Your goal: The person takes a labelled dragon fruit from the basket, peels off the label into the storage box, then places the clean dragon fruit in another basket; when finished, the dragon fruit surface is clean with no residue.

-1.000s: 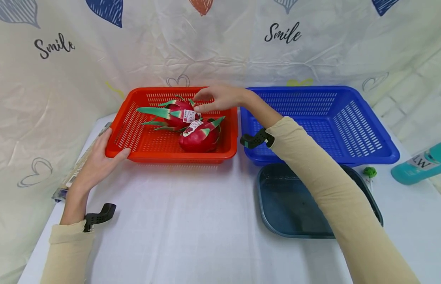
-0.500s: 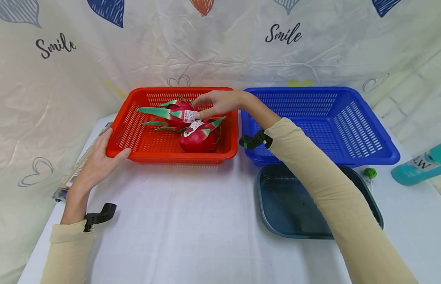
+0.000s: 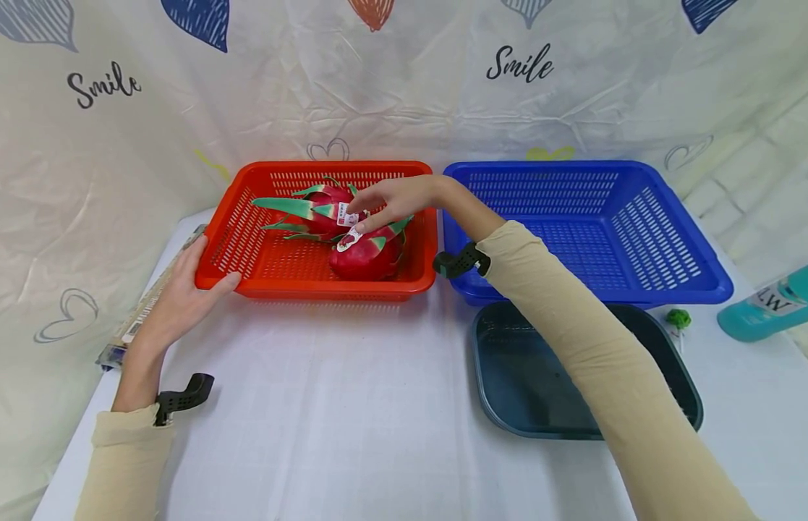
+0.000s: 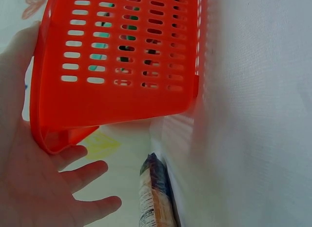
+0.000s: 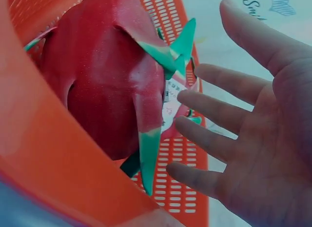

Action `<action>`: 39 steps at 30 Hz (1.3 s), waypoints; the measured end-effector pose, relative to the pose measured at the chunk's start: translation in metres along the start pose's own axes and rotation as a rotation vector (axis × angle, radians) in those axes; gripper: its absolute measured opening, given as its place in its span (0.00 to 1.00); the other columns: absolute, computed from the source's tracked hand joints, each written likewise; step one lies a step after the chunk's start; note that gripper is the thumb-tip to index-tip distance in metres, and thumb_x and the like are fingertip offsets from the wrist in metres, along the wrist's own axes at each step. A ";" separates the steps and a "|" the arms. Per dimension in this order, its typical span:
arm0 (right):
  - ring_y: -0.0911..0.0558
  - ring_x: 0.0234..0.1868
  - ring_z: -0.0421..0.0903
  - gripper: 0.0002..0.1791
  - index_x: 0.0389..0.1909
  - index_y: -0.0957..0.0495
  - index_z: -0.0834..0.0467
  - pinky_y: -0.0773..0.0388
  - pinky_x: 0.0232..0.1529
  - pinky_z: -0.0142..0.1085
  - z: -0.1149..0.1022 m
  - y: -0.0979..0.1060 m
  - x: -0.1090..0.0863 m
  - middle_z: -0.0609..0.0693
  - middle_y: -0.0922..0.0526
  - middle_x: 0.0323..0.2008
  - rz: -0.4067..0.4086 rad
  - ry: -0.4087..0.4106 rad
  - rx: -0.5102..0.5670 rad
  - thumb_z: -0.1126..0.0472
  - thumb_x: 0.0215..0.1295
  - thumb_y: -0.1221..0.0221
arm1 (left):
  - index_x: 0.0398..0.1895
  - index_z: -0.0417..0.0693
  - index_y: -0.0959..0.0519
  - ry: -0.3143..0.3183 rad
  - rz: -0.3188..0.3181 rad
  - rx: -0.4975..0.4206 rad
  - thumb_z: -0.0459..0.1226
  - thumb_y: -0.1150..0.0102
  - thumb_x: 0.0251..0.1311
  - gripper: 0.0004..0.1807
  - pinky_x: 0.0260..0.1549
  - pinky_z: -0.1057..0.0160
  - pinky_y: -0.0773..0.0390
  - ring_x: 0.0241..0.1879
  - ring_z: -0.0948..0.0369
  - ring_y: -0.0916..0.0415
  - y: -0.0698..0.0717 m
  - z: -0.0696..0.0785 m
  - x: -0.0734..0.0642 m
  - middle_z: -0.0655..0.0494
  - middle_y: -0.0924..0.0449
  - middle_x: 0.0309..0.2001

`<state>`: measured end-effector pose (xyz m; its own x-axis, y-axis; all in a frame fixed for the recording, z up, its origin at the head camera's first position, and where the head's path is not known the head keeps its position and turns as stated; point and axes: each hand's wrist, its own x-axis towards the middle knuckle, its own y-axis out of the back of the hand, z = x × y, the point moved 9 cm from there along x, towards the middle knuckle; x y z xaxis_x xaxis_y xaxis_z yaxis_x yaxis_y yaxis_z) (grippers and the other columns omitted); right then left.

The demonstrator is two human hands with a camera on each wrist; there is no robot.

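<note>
Two dragon fruits with green-tipped scales and white labels lie in an orange-red plastic basket (image 3: 325, 294). The front dragon fruit (image 3: 363, 262) is at its right; the back dragon fruit (image 3: 327, 195) points a long green tip leftward. Over them hovers my right hand (image 3: 400, 197), with its fingers overlapping the labels in the head view. In the right wrist view this right hand (image 5: 258, 129) has spread fingers and nothing in its palm, beside the large dragon fruit (image 5: 105, 75). My left hand (image 3: 179, 297) rests at the basket's front left corner, thumb along the front rim, its other fingers extended outside the wall (image 4: 122, 97).
To the right stands a blue plastic basket (image 3: 589, 295). A dark teal tray (image 3: 540, 405) lies in front of it, under the right forearm. A turquoise bottle (image 3: 768, 300) and a small green-topped item (image 3: 678, 317) are at the far right. A long printed package (image 4: 156, 197) lies beyond the left hand.
My right hand has moved down and slightly toward me, from the back dragon fruit to over the labels of both. The left hand, basket and fruits have stayed in place.
</note>
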<state>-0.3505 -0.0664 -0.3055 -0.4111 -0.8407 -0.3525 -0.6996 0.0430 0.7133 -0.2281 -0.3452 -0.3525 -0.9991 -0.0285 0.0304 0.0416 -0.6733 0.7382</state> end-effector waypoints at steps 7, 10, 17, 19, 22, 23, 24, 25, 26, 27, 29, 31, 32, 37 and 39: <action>0.37 0.73 0.47 0.36 0.71 0.38 0.55 0.32 0.69 0.43 0.006 -0.006 0.007 0.50 0.34 0.70 -0.032 0.003 0.054 0.45 0.66 0.43 | 0.78 0.53 0.66 0.004 0.002 0.001 0.54 0.46 0.64 0.50 0.58 0.29 0.36 0.70 0.38 0.50 -0.001 -0.001 0.000 0.44 0.63 0.78; 0.37 0.73 0.47 0.35 0.71 0.38 0.55 0.35 0.71 0.44 0.009 -0.009 0.007 0.51 0.34 0.70 -0.047 -0.006 0.074 0.46 0.66 0.43 | 0.78 0.53 0.66 0.009 -0.001 0.000 0.54 0.46 0.64 0.51 0.59 0.29 0.37 0.71 0.38 0.51 -0.001 -0.001 0.000 0.45 0.64 0.78; 0.37 0.73 0.49 0.36 0.71 0.36 0.53 0.34 0.70 0.45 0.017 -0.012 0.007 0.50 0.34 0.70 -0.066 -0.015 0.096 0.48 0.63 0.39 | 0.78 0.52 0.66 0.004 -0.002 -0.005 0.54 0.47 0.64 0.50 0.58 0.29 0.36 0.70 0.37 0.50 -0.001 0.000 -0.001 0.44 0.64 0.78; 0.37 0.72 0.48 0.36 0.70 0.35 0.51 0.35 0.71 0.44 0.018 -0.012 0.006 0.49 0.34 0.70 -0.068 -0.021 0.095 0.48 0.61 0.37 | 0.78 0.52 0.66 0.002 0.000 -0.005 0.54 0.47 0.64 0.50 0.58 0.29 0.36 0.70 0.37 0.50 0.000 0.001 -0.001 0.44 0.63 0.78; 0.39 0.73 0.47 0.37 0.70 0.35 0.48 0.36 0.71 0.44 0.023 -0.014 0.005 0.48 0.36 0.70 -0.082 -0.046 0.098 0.47 0.59 0.36 | 0.78 0.52 0.65 0.000 -0.001 -0.006 0.54 0.47 0.64 0.50 0.59 0.29 0.37 0.70 0.37 0.50 0.000 0.001 -0.001 0.44 0.63 0.78; 0.40 0.73 0.47 0.38 0.70 0.36 0.47 0.36 0.71 0.44 0.024 -0.015 0.005 0.48 0.37 0.70 -0.090 -0.055 0.099 0.46 0.59 0.35 | 0.78 0.51 0.65 0.000 -0.001 -0.006 0.54 0.47 0.64 0.50 0.59 0.29 0.37 0.70 0.38 0.51 0.000 0.002 -0.001 0.44 0.63 0.78; 0.40 0.73 0.47 0.38 0.70 0.36 0.46 0.36 0.71 0.45 0.025 -0.016 0.005 0.49 0.38 0.71 -0.100 -0.062 0.101 0.46 0.58 0.35 | 0.78 0.51 0.65 -0.001 -0.001 -0.007 0.54 0.47 0.64 0.50 0.59 0.29 0.37 0.70 0.38 0.51 0.000 0.002 -0.001 0.44 0.63 0.78; 0.41 0.73 0.47 0.39 0.70 0.37 0.46 0.35 0.71 0.45 0.026 -0.017 0.005 0.49 0.39 0.71 -0.110 -0.068 0.103 0.46 0.58 0.35 | 0.78 0.51 0.65 -0.001 -0.001 -0.008 0.54 0.47 0.64 0.51 0.59 0.29 0.37 0.70 0.38 0.51 0.000 0.002 -0.001 0.44 0.63 0.78; 0.42 0.73 0.47 0.40 0.71 0.38 0.45 0.36 0.71 0.45 0.027 -0.018 0.005 0.49 0.40 0.71 -0.120 -0.074 0.101 0.46 0.58 0.35 | 0.78 0.51 0.65 -0.001 0.000 -0.007 0.54 0.47 0.64 0.51 0.59 0.29 0.37 0.70 0.38 0.51 0.000 0.002 -0.001 0.44 0.63 0.78; 0.42 0.73 0.47 0.41 0.71 0.40 0.44 0.36 0.71 0.46 0.027 -0.019 0.005 0.49 0.41 0.71 -0.130 -0.080 0.095 0.45 0.58 0.35 | 0.78 0.51 0.65 -0.001 0.000 -0.007 0.54 0.47 0.64 0.51 0.60 0.29 0.37 0.71 0.38 0.51 0.000 0.002 -0.001 0.44 0.63 0.78; 0.44 0.73 0.47 0.43 0.72 0.42 0.43 0.37 0.72 0.46 0.028 -0.020 0.005 0.50 0.43 0.72 -0.145 -0.087 0.085 0.44 0.57 0.35 | 0.78 0.51 0.65 0.000 0.000 -0.006 0.54 0.47 0.64 0.51 0.60 0.29 0.38 0.71 0.38 0.51 0.000 0.002 -0.001 0.44 0.63 0.78; 0.45 0.73 0.47 0.44 0.73 0.43 0.42 0.38 0.72 0.46 0.029 -0.021 0.006 0.50 0.44 0.72 -0.151 -0.094 0.073 0.44 0.57 0.35 | 0.78 0.51 0.66 0.001 -0.001 -0.001 0.54 0.47 0.64 0.51 0.60 0.29 0.39 0.71 0.38 0.51 0.000 0.002 -0.001 0.44 0.63 0.78; 0.45 0.73 0.47 0.45 0.73 0.44 0.42 0.38 0.72 0.46 0.029 -0.021 0.006 0.49 0.44 0.72 -0.153 -0.096 0.069 0.43 0.57 0.35 | 0.78 0.52 0.66 0.001 -0.003 -0.001 0.54 0.47 0.64 0.50 0.60 0.29 0.38 0.70 0.38 0.51 0.000 0.001 -0.001 0.44 0.63 0.78; 0.46 0.74 0.48 0.46 0.75 0.47 0.43 0.40 0.73 0.47 0.028 -0.022 0.007 0.50 0.45 0.74 -0.163 -0.091 0.067 0.44 0.57 0.35 | 0.78 0.52 0.66 0.002 -0.004 -0.006 0.54 0.47 0.64 0.50 0.59 0.29 0.37 0.70 0.38 0.50 0.000 0.001 -0.001 0.43 0.63 0.78; 0.46 0.75 0.48 0.47 0.75 0.48 0.44 0.41 0.73 0.48 0.027 -0.023 0.007 0.50 0.46 0.74 -0.167 -0.085 0.060 0.45 0.57 0.35 | 0.78 0.53 0.66 0.004 -0.006 -0.008 0.55 0.47 0.64 0.50 0.60 0.29 0.37 0.70 0.38 0.51 0.000 0.001 -0.001 0.44 0.63 0.78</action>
<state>-0.3531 -0.0589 -0.3414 -0.3325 -0.7904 -0.5146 -0.7946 -0.0591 0.6042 -0.2273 -0.3446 -0.3521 -0.9994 -0.0273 0.0235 0.0358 -0.6791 0.7332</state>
